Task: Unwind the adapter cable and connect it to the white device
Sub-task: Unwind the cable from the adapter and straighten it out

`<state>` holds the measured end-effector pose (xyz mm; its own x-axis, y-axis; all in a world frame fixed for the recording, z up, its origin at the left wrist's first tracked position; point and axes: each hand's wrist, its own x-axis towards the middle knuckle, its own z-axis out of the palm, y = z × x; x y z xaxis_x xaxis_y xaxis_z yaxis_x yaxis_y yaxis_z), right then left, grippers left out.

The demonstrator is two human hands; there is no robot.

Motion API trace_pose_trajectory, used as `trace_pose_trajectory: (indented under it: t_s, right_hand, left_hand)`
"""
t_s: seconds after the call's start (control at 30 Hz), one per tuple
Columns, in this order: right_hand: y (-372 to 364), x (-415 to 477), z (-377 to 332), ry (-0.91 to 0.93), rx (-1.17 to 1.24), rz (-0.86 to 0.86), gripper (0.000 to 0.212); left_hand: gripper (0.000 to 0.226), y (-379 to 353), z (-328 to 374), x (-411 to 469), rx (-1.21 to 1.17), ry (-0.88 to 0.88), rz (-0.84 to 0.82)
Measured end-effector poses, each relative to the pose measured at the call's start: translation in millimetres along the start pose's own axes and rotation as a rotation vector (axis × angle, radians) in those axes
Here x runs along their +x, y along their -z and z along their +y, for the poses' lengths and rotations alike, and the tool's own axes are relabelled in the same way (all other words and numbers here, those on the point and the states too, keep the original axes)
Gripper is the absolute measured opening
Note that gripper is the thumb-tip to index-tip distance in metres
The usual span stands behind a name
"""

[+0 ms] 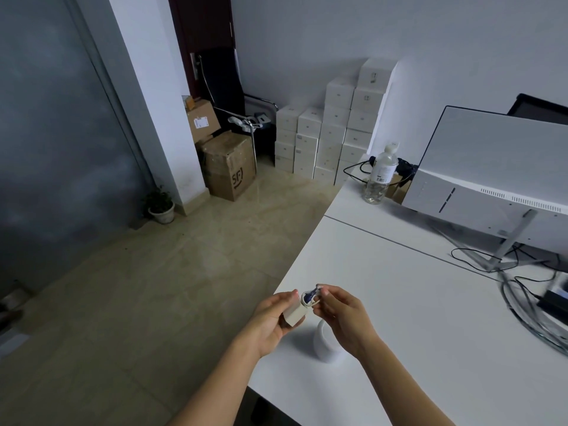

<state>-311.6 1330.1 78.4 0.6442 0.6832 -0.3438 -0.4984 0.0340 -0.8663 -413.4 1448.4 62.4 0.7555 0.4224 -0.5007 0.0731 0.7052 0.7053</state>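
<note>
Over the near corner of the worktop [415, 302], the left hand [270, 324] has its grip closed around the white adapter [294, 315], while the right hand [341, 315] pinches the bundled cable [309, 298] just above it. The white device [325, 342] stands below the right hand, near the edge. A hard tug on the tight coil could, I think, jerk the adapter loose or knock the device over.

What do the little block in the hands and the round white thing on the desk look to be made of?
The adapter looks like matte white plastic: flat faces, crisp edges, no shine. The white device looks like smooth plastic too, rounded and evenly pale, though partly hidden behind the right hand, so that is a guess.
</note>
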Motion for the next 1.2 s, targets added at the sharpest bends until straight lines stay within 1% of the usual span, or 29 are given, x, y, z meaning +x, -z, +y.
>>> trace_pose_trajectory:
  t_s: [0.23, 0.47, 0.73, 0.9, 1.03, 1.2]
  right_hand:
    - [3.8, -6.3, -3.1, -0.049, 0.018, -0.012, 0.014]
    - [10.9, -8.5, -6.1, -0.082, 0.064, 0.013, 0.015]
    - [21.3, -7.0, -8.9, -0.161, -0.128, 0.055, 0.030]
    - [28.0, -7.5, -9.3, -0.183, -0.144, 0.054, 0.022]
    - [33.2, -6.8, -8.6, -0.207, -0.137, 0.035, 0.020]
    - [36.4, -8.0, -13.1, -0.181, -0.189, -0.017, 0.018]
  left_hand:
    - [0.002, -14.3, 4.9, -4.6, 0.125, -0.013, -0.038]
    - [0.006, -20.5, 5.3, -3.0, 0.198, -0.043, -0.086]
    - [0.008, -22.2, 4.1, -3.4, 0.383, -0.082, -0.124]
    - [0.010, -22.8, 2.5, -3.7, 0.477, -0.100, -0.142]
    - [0.011, -22.8, 1.3, -3.8, 0.528, -0.104, -0.152]
    - [0.011, -24.2, 2.4, -4.4, 0.578, -0.076, -0.168]
